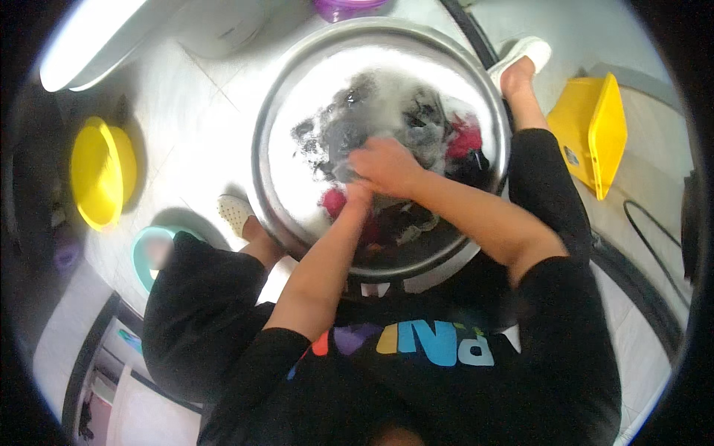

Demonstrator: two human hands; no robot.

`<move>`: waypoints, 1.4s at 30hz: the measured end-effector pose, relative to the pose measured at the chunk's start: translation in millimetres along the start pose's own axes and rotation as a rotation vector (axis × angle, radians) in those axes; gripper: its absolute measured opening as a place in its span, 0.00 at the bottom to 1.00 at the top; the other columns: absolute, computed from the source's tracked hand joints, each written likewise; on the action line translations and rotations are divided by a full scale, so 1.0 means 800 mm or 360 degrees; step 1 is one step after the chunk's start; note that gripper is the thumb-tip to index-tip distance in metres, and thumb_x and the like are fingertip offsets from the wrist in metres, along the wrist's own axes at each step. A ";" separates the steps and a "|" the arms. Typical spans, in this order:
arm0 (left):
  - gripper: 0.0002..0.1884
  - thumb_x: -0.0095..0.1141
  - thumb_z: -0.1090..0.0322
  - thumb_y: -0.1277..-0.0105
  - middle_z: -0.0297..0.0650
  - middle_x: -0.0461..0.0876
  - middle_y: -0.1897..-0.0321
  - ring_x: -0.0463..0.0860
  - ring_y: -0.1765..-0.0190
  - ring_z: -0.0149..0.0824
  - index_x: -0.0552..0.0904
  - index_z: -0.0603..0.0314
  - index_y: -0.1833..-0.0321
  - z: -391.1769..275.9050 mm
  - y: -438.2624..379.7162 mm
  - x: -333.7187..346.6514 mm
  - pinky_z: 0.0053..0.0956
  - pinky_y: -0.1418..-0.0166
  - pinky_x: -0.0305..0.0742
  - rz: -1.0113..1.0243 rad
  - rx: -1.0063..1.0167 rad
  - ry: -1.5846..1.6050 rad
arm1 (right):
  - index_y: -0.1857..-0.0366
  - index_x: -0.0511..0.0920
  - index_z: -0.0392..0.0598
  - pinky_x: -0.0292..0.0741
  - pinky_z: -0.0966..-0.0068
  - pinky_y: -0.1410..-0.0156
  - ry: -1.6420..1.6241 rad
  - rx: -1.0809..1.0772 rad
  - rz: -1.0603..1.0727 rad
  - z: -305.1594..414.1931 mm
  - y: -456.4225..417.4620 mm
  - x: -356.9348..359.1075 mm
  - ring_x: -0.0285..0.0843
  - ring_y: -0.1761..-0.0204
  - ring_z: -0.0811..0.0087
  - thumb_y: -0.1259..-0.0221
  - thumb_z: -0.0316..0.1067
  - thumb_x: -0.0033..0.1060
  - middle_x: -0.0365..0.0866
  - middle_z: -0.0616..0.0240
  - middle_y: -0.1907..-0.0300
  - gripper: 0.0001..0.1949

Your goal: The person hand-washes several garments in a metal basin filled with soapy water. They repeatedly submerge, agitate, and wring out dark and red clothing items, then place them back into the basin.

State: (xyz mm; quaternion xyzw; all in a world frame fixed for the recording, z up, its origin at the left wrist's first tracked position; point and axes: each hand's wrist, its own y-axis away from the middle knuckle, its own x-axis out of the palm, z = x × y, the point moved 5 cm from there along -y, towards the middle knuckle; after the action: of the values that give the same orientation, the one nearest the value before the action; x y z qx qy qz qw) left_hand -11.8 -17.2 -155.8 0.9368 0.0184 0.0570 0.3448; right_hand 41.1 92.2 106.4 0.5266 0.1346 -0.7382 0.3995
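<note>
A large round metal basin sits on the floor between my legs, holding suds and wet dark cloth. Red cloth shows at the basin's right side, and a smaller red patch lies beside my left wrist. My right hand is closed on dark wet cloth near the basin's middle, blurred at the fingers. Just below and touching it, my left hand is mostly hidden behind the right one, so its grip does not show.
Yellow plastic basin and teal basin stand on the left of the tiled floor. A yellow plastic container lies at the right, near a dark hose. A purple tub is beyond the metal basin.
</note>
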 end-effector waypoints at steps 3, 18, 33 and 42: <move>0.20 0.46 0.62 0.25 0.45 0.85 0.48 0.83 0.48 0.45 0.74 0.62 0.35 -0.028 0.032 -0.008 0.41 0.39 0.75 -0.0107 -0.0134 -0.0516 | 0.69 0.83 0.49 0.79 0.56 0.51 -0.0017 0.0318 -0.0147 -0.033 -0.061 0.030 0.77 0.52 0.59 0.42 0.46 0.64 0.78 0.66 0.60 0.12; 0.20 0.47 0.54 0.26 0.46 0.86 0.47 0.84 0.46 0.47 0.82 0.58 0.41 -0.115 0.045 0.007 0.45 0.41 0.76 0.0040 -0.0433 0.0087 | 0.41 0.76 0.47 0.72 0.55 0.32 -0.0234 0.0952 -0.0337 -0.212 -0.048 -0.036 0.74 0.37 0.49 0.33 0.37 0.55 0.78 0.51 0.42 0.18; 0.27 0.51 0.55 0.34 0.64 0.80 0.42 0.82 0.43 0.63 0.79 0.73 0.41 -0.328 0.093 -0.101 0.47 0.36 0.75 -0.0033 0.0273 -0.1427 | 0.59 0.85 0.45 0.75 0.57 0.39 -0.0253 0.0590 -0.0508 -0.087 0.055 -0.078 0.78 0.47 0.49 0.41 0.41 0.64 0.85 0.52 0.55 0.12; 0.28 0.63 0.55 0.36 0.63 0.78 0.41 0.75 0.35 0.60 0.76 0.59 0.35 -0.411 0.164 -0.052 0.43 0.31 0.71 -0.0183 0.1139 -0.1327 | 0.67 0.81 0.38 0.77 0.61 0.51 -0.0959 0.0290 -0.0947 -0.002 0.060 -0.210 0.82 0.61 0.57 0.31 0.43 0.56 0.84 0.51 0.67 0.16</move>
State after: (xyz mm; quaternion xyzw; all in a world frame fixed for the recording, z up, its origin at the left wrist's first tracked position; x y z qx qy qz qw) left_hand -92.9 91.0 173.9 0.9362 -0.0505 -0.3475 -0.0145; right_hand 98.1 137.5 265.4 0.2588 0.0922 -0.9509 0.1425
